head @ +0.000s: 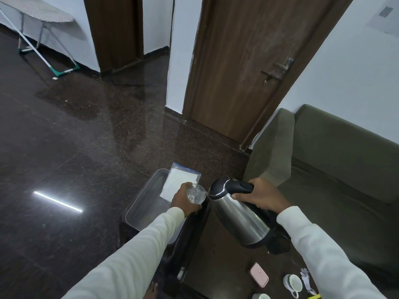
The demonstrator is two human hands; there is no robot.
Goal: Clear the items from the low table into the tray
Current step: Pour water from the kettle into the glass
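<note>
My right hand (pixel 260 196) grips the black handle of a steel electric kettle (pixel 237 219), tilted with its spout toward a clear glass (pixel 195 194). My left hand (pixel 183 200) holds that glass above the left edge of the dark low table (pixel 216 266). A clear plastic tray (pixel 146 203) sits to the left of the table, with a white paper in a plastic sleeve (pixel 181 181) at its far end. On the table near me lie a pink case (pixel 259 275), a white cup (pixel 293 283) and small sachets (pixel 306 279).
An olive sofa (pixel 336 160) runs along the right. A brown door (pixel 248 61) stands ahead. An ironing board (pixel 36 9) leans at the far left over the glossy dark floor (pixel 64 147). Another cup rim (pixel 261 296) shows at the bottom edge.
</note>
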